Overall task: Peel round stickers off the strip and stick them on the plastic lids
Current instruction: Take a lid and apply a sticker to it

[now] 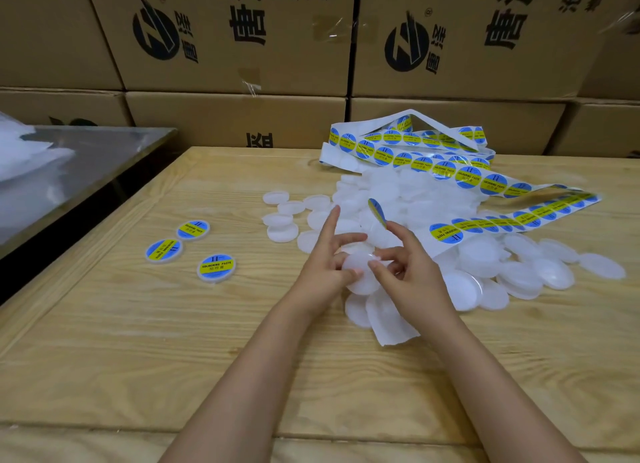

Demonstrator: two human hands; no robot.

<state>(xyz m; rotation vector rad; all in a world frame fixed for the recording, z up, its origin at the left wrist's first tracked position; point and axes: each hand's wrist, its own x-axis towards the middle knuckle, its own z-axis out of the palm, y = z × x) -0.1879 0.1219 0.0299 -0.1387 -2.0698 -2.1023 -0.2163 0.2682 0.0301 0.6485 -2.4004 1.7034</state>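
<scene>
Sticker [377, 212] is dangling off right hand's [412, 275] fingertip [391, 225]; left hand [320, 275] is gripping a lid [358, 272] steady, right seemingly pinching it too.

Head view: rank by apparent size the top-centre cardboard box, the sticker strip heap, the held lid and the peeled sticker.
1. cardboard box, largest though farthest
2. sticker strip
3. held lid
4. peeled sticker, seen nearly edge-on, so its place below the lid is unsure

The lone head-worn camera looks forward and down from the near edge of the table [138, 324], close over the left hand [320, 275] and right hand [414, 275], toward cartons [235, 46] beyond its far edge.
</scene>
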